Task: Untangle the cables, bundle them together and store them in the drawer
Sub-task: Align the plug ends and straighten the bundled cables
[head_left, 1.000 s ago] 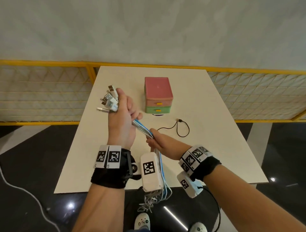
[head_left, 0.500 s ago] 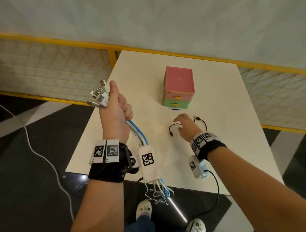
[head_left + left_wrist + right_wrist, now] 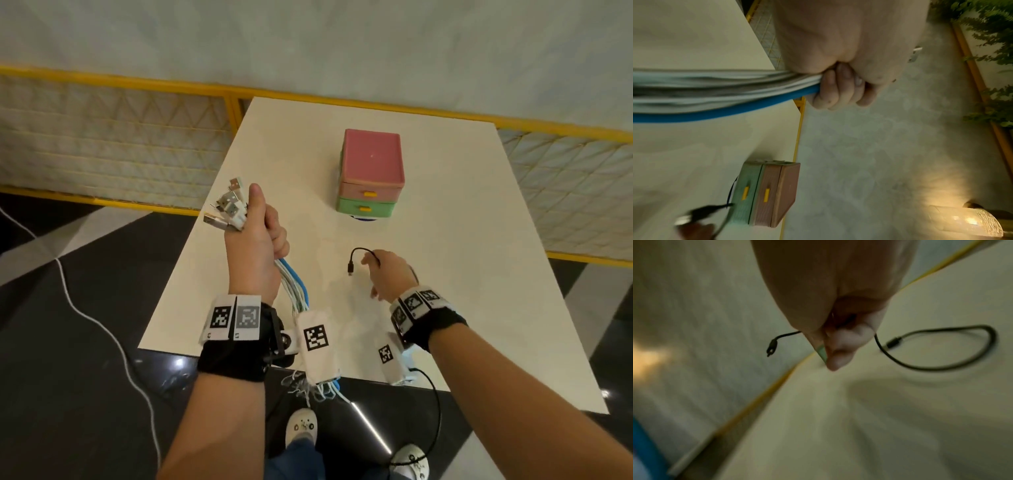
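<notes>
My left hand (image 3: 255, 240) grips a bundle of white and blue cables (image 3: 294, 287) above the table's left edge. Their USB plugs (image 3: 227, 207) fan out above my thumb, and the loose ends hang past the table's near edge. In the left wrist view my fingers (image 3: 838, 87) are curled round the cable bundle (image 3: 715, 92). My right hand (image 3: 390, 274) pinches a short black cable (image 3: 359, 255) lifted off the table; in the right wrist view the black cable (image 3: 941, 352) loops to the right of my fingers (image 3: 838, 344). The small drawer unit (image 3: 371, 174), pink over green with both drawers closed, stands beyond.
The white table (image 3: 462, 274) has a yellow railing (image 3: 137, 87) behind it. A white cord (image 3: 113, 335) trails on the dark floor at the left. My shoes (image 3: 301, 425) show below the table's near edge.
My right hand let go of the bundle, reached to the black cable on the table and picked it up. My left hand kept holding the bundle upright.
</notes>
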{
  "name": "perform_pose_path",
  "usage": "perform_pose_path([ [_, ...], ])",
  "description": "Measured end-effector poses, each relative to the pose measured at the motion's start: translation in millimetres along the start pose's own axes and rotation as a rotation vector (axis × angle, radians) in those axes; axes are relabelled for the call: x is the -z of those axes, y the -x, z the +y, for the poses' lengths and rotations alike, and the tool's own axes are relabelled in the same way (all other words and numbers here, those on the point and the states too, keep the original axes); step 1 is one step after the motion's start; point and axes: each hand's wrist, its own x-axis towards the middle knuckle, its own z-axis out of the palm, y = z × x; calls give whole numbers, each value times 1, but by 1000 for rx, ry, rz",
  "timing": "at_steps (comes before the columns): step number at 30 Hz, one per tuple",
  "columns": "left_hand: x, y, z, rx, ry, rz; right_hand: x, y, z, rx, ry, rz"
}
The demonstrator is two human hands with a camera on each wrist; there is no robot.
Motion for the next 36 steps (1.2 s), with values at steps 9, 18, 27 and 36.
perform_pose_path([
  [9,-49,22,-20,64,-345,-234,72,76,-59,259,-873,239],
  [18,-72,35,-16,30,-259,-415,81,95,-57,489,-388,238],
  [27,-67,25,4,-79,-119,-472,84,96,-41,453,-251,-120],
  [36,-61,20,24,-232,-103,-419,72,96,-6,395,-269,-179],
])
